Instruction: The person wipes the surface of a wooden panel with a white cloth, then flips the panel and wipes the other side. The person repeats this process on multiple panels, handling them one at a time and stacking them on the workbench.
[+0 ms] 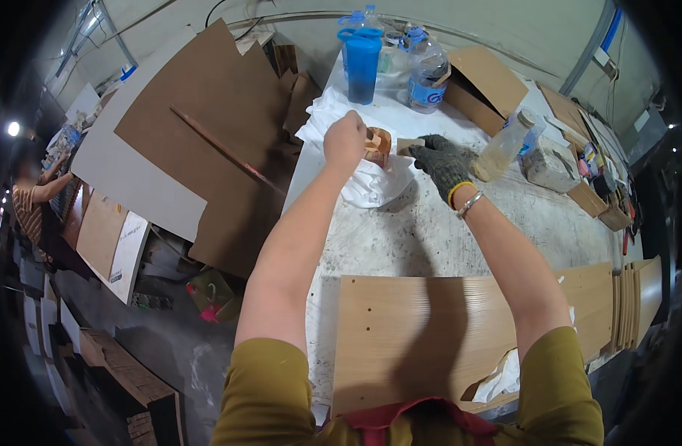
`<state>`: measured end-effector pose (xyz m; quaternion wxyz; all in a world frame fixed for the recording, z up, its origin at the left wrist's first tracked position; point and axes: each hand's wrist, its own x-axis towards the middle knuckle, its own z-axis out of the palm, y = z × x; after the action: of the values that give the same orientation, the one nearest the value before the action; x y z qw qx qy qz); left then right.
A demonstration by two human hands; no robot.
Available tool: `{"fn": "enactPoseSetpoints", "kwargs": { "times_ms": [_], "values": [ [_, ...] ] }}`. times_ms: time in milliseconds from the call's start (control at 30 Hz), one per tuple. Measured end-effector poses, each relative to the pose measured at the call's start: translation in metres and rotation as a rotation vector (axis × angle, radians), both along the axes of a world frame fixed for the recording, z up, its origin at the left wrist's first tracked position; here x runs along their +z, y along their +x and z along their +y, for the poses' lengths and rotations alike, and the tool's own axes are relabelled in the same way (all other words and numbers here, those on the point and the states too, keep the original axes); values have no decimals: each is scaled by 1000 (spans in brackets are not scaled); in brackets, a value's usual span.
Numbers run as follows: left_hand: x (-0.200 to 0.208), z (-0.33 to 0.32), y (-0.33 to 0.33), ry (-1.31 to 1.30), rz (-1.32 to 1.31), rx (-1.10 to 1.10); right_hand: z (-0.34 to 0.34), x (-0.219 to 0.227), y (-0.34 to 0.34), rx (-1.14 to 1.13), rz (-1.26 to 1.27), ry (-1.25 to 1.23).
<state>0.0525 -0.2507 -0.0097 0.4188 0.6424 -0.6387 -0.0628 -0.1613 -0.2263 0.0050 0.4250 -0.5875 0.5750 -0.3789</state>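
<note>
My bare left hand [345,140] is closed, its fingertips turned away beside a small brown, partly shiny object [378,146]; what they hold, if anything, is hidden. That object lies on crumpled white plastic [372,189] on the worktable, and I cannot tell its kind. In a dark grey knit glove with a yellow cuff, my right hand [443,165] is shut on a small flat tan block [408,145], just right of the brown object. Both arms reach forward over the worn white tabletop [370,249].
Behind my hands stand a blue tumbler [363,70] and a big water bottle [428,78]. A cardboard box [478,89] and a cloudy plastic bottle [502,149] are right. A wood-grain panel [408,327] lies nearest me. Large cardboard sheets [199,111] lean left; a person [40,197] works beyond.
</note>
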Motion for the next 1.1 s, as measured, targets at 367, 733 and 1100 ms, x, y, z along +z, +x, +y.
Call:
{"fn": "enactPoseSetpoints", "kwargs": {
  "times_ms": [367,733,1100],
  "values": [
    [23,17,21,57,353,-9,-19,4,43,-3,258,-163],
    [27,26,6,-46,288,-22,-30,-5,37,-16,74,-80],
    [38,29,1,-79,208,-91,-33,-15,43,-17,-43,-29]
  ]
}}
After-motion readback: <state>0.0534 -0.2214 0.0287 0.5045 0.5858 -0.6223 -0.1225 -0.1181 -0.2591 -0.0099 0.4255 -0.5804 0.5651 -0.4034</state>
